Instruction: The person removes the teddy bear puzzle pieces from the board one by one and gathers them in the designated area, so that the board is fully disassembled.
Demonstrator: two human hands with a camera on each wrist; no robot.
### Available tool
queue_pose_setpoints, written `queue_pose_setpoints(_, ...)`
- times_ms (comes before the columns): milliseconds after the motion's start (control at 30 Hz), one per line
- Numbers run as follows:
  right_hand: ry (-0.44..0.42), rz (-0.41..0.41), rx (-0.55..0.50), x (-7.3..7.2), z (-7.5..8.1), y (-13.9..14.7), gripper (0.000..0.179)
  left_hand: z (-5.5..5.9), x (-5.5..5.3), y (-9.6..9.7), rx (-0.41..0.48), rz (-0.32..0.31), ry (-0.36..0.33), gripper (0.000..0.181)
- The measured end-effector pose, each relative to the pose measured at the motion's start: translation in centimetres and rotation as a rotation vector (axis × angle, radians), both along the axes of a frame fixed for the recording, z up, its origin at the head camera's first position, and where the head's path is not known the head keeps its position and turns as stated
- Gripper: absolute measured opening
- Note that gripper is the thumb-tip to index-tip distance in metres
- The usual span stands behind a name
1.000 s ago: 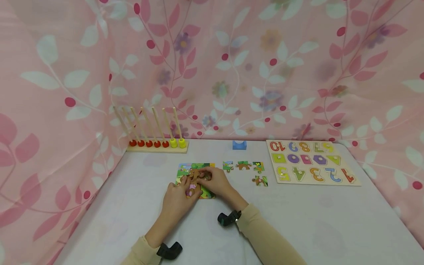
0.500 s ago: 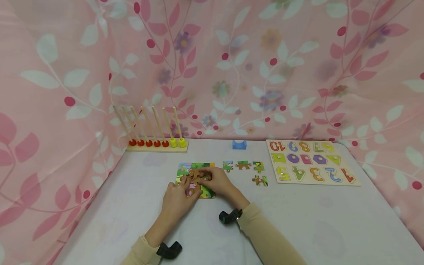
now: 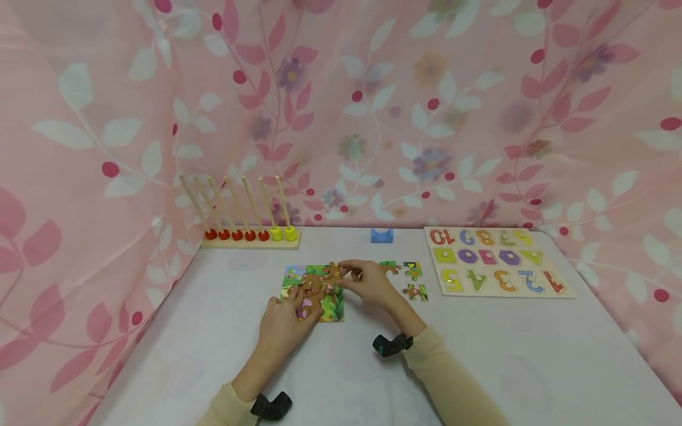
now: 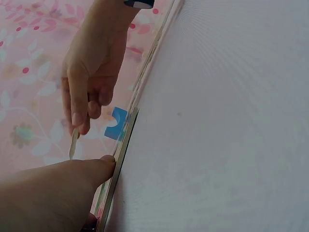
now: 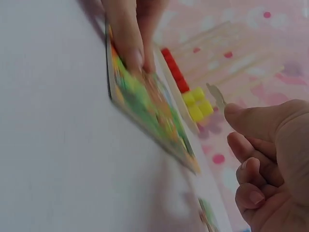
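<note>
Puzzle [image 3: 333, 305] under left hand [image 3: 284, 322], piece [image 3: 333, 272] in right [image 3: 375, 287]

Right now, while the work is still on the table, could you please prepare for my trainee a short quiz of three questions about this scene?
1. What does the right grip pinch?
2. True or false: the left grip is touching the puzzle board.
3. Fill in: in the head view, going left to right, the blue block stands between the bead rack and the ____.

Key: 1. A puzzle piece. 2. True. 3. Number board.
</note>
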State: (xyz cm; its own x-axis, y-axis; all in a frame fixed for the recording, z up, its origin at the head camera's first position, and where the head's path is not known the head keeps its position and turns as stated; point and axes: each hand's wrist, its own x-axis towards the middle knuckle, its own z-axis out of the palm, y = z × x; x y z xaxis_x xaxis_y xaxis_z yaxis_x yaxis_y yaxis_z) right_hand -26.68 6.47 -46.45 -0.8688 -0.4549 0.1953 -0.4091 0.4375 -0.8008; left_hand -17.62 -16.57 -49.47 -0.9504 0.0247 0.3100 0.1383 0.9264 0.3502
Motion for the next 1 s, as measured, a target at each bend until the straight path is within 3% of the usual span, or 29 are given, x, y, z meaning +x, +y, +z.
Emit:
queue_pose_setpoints(267, 0.024, -0.103, 0.059, -0.1, -0.3, 7.7, 0.040, -0.2, 0.0, 0.0, 0.023, 0.011, -0.009, 0.069)
queue_pose_setpoints(433, 0.009, -0.171, 0.113, 0.5, -0.5, 10.9, 0.042, -0.1, 0.0, 0.1, 0.025, 0.014, -0.017, 0.072)
queue_pose_setpoints(1000, 0.017, -0.123, 0.245, 0.6, -1.4, 12.9, 0.042, -0.2, -0.1, 0.1, 0.008, 0.002, 0.006, 0.071)
